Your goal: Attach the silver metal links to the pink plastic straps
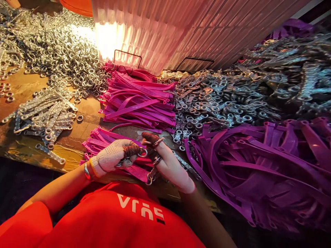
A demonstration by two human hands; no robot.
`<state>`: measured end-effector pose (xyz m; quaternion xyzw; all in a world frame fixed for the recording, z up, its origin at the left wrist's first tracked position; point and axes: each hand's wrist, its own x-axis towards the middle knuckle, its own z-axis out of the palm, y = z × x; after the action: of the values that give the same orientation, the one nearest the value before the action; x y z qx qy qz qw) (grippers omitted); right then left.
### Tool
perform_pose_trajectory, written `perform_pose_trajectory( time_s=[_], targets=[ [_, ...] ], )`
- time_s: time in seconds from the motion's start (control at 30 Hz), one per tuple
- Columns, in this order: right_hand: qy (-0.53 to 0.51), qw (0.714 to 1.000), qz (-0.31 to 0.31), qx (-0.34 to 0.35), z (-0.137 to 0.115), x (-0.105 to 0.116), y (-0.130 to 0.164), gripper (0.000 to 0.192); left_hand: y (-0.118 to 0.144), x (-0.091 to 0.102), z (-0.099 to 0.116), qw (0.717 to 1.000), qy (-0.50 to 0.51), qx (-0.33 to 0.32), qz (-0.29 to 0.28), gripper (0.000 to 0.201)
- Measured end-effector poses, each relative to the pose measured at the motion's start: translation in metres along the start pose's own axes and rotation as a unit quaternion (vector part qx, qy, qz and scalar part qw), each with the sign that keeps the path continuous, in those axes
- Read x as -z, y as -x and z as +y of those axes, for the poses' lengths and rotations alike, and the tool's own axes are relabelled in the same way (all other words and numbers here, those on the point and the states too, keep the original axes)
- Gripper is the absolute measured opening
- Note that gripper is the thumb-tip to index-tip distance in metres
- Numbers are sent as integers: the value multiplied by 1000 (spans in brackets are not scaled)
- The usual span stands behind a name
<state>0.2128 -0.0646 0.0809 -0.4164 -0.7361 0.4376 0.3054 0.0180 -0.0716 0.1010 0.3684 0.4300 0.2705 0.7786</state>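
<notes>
Both my hands wear white knit gloves with dark worn fingertips. My left hand [113,158] pinches a small metal ring [142,153] and presses on a pink plastic strap [137,171] lying over a low stack. My right hand [168,164] meets it from the right, its fingers closed on a short metal chain link piece [153,172] that hangs down with a ring at its end. The two hands touch at the fingertips over the strap stack.
A taller pile of pink straps [141,101] lies behind the hands. Loose metal rings [64,51] heap at the back left, linked metal pieces [43,115] at left, more metal parts [232,100] at right, purple straps [266,168] at right front. A corrugated panel [181,31] stands behind.
</notes>
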Motion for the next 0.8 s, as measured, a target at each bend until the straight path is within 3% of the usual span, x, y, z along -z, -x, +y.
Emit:
perform_pose_trajectory(
  time_s=[0.1,0.27,0.43,0.57,0.7,0.8],
  targets=[
    [103,991,-46,75,6,1,-4,31,0,1,-2,997,-74,12,11,45],
    [283,952,-29,111,0,-1,-6,16,3,1,-12,989,-124,-35,76,42],
    [343,933,-11,110,-13,0,-7,14,13,1,-8,983,-154,-76,69,41],
    [376,922,-21,94,-19,-4,-6,8,14,4,-6,959,-230,-130,105,29],
    [371,924,-36,83,-21,-10,-5,26,13,8,-8,989,-127,-54,55,34],
    [354,931,-24,89,-21,-14,-8,26,11,9,-9,999,-32,-13,29,38]
  ],
)
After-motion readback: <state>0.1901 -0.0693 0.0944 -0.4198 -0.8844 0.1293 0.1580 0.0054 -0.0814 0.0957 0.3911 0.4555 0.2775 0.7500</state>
